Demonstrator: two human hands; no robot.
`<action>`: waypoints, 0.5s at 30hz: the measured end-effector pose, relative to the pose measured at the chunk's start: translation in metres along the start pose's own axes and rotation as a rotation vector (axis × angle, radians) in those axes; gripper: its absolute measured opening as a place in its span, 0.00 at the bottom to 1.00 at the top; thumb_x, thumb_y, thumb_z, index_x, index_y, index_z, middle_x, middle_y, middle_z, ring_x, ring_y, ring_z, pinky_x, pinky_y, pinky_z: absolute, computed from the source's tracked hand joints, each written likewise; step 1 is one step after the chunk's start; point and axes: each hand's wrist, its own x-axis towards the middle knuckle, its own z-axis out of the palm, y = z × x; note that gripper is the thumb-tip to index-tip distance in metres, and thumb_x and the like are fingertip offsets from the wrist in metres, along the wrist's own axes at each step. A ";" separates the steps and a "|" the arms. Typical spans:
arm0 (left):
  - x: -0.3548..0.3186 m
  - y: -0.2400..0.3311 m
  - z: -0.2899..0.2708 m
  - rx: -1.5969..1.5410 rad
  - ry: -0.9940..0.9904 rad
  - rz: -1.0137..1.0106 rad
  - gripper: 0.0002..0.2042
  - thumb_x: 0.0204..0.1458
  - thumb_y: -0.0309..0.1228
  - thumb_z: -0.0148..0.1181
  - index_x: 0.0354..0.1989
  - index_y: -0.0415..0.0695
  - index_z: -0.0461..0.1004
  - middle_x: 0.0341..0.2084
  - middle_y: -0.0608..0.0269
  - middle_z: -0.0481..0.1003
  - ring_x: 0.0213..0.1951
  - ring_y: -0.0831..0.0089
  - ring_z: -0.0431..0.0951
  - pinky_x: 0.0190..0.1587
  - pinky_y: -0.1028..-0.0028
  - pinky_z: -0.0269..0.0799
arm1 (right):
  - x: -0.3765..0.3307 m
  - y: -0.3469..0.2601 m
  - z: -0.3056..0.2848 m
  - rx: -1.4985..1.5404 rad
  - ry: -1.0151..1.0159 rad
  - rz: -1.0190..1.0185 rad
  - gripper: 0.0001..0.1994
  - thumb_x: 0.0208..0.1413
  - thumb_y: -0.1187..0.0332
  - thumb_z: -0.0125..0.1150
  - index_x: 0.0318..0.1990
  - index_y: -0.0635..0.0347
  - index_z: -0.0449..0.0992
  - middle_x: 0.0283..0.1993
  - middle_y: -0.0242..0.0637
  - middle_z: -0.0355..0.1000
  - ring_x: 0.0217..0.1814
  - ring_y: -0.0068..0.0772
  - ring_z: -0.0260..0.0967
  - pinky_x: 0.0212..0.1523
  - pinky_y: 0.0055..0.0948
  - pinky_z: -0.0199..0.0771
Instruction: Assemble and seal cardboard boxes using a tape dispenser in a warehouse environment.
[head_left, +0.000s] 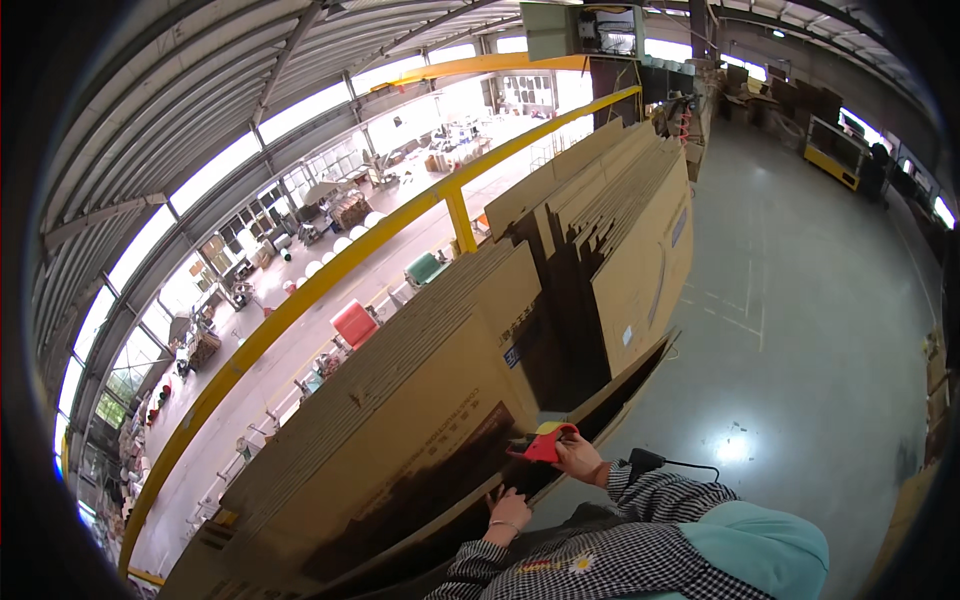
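Note:
My right hand (582, 460) is closed round a red tape dispenser (541, 444) with a yellow part on top. The dispenser is held just above the folded edge of a large brown cardboard sheet (625, 385). To its left and nearer to me, my left hand (509, 511) rests on the near cardboard, its fingers apart. Behind both hands leans a thick stack of flattened cardboard cartons (440, 400), printed on the front. A dark shadow lies between the stack and the near sheet.
A yellow railing (350, 250) runs along behind the stack, with a lower hall of machines and rolls beyond it. More cardboard sheets (645, 260) lean farther off. Smooth grey floor (790, 330) stretches to the right. A black cable (690, 464) hangs by my right sleeve.

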 end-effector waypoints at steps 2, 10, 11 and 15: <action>0.003 0.000 0.001 0.026 -0.042 -0.027 0.20 0.53 0.38 0.53 0.55 0.51 0.76 0.65 0.57 0.62 0.70 0.55 0.50 0.68 0.38 0.32 | 0.000 0.001 -0.001 0.003 0.014 -0.011 0.17 0.51 0.59 0.64 0.39 0.58 0.65 0.34 0.40 0.74 0.45 0.41 0.72 0.60 0.38 0.59; 0.005 -0.007 0.011 0.018 0.029 0.001 0.20 0.47 0.40 0.55 0.47 0.46 0.79 0.58 0.55 0.67 0.67 0.54 0.56 0.65 0.35 0.39 | 0.005 -0.002 -0.005 0.017 -0.051 -0.009 0.16 0.51 0.60 0.65 0.39 0.58 0.65 0.34 0.40 0.73 0.44 0.41 0.72 0.60 0.38 0.60; 0.005 -0.006 0.010 0.017 0.031 -0.002 0.20 0.47 0.40 0.55 0.47 0.46 0.79 0.58 0.55 0.67 0.67 0.54 0.56 0.65 0.35 0.39 | 0.005 -0.001 -0.005 0.018 -0.052 -0.013 0.16 0.51 0.60 0.65 0.39 0.58 0.65 0.34 0.40 0.73 0.44 0.41 0.72 0.60 0.38 0.60; 0.006 -0.001 0.002 0.020 -0.037 -0.044 0.22 0.50 0.43 0.57 0.53 0.49 0.76 0.63 0.57 0.62 0.69 0.55 0.51 0.67 0.37 0.35 | 0.004 0.001 -0.005 0.006 -0.050 -0.015 0.16 0.52 0.61 0.64 0.40 0.59 0.65 0.35 0.41 0.74 0.46 0.43 0.71 0.60 0.39 0.59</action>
